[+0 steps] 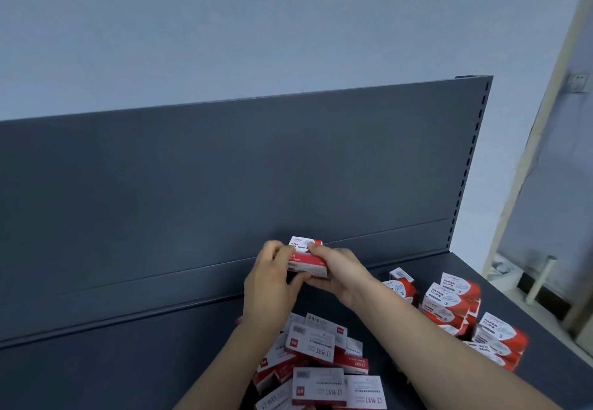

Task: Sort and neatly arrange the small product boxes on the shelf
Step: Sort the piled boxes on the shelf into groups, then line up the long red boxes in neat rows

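1. The person is holding a red-and-white staple box (309, 265) between both hands, close to the foot of the back panel (224, 185). The left hand (272, 276) is curling round its left end and the right hand (337, 270) is pinching its right end, so the hands are drawn together on the one box.
2. A paper-clip box (305, 242) is sitting on top of that staple box; whether any fingers are also gripping it cannot be told from this view.
3. The sorting is looking partly done. A paper-clip group (449, 303) is sitting on the right of the shelf (128, 364), some boxes stacked and some tilted, none in a clean row.
4. A heap of staple boxes (321, 355) is lying jumbled under the forearms at the front of the shelf, the boxes overlapping and facing every way.
5. No tidy row is showing along the back panel, so the arranging proper seems to be only beginning. The held pair is likely the first to be placed there.
6. What is left, by this reckoning, is emptying the heap, lining up each kind separately, and squaring the paper-clip group.
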Available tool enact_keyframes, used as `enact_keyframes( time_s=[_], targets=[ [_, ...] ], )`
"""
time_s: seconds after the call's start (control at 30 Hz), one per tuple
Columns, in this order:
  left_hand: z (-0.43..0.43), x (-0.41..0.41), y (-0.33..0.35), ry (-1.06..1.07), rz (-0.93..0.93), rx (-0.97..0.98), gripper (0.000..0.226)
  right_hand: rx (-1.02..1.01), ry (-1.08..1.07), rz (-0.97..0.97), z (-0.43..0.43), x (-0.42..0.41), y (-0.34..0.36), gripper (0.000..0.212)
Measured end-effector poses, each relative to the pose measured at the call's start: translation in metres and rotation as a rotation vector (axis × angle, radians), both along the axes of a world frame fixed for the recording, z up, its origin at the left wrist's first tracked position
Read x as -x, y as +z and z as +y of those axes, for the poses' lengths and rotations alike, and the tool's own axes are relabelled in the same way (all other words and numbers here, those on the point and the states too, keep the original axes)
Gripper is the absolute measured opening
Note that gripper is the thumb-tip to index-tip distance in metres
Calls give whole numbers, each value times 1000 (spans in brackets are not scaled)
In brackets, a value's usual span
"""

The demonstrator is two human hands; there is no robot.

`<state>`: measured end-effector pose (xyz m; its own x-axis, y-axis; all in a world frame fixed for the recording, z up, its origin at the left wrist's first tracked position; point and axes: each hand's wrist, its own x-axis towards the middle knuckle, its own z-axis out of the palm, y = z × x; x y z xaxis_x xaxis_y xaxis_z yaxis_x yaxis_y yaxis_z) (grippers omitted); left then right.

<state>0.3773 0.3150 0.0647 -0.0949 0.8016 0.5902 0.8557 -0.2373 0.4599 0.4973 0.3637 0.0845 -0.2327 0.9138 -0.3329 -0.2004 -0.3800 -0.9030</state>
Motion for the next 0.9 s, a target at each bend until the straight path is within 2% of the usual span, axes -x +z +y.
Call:
enact_keyframes(
  time_s=[0.13,0.2,0.3,0.37,0.47,0.57,0.67,0.77,0.9],
  targets=[
    [5,-1,-7,-114,145,-94,24,16,-13,14,4,-8,2,25],
    [8,1,-8,-151,144,-100,20,-27,-49,-38,8,-14,4,18],
    [9,13,-4,-90,62,-47,19,-153,-138,-185,21,-37,13,16],
    [9,26,1,-20,-30,49,20,-265,-182,-424,33,-63,17,22],
    [10,51,4,121,-72,166,19,-360,-137,-924,43,-100,21,27],
    [8,76,-2,260,-14,359,17,-319,-7,-1196,47,-122,19,30],
    [1,95,-13,374,46,519,21,-276,64,-1305,54,-133,6,26],
    [-8,104,-22,451,81,623,19,-249,112,-1318,57,-136,-6,41],
    [-20,110,-34,476,122,743,19,-263,216,-1353,57,-135,-7,49]
  ],
)
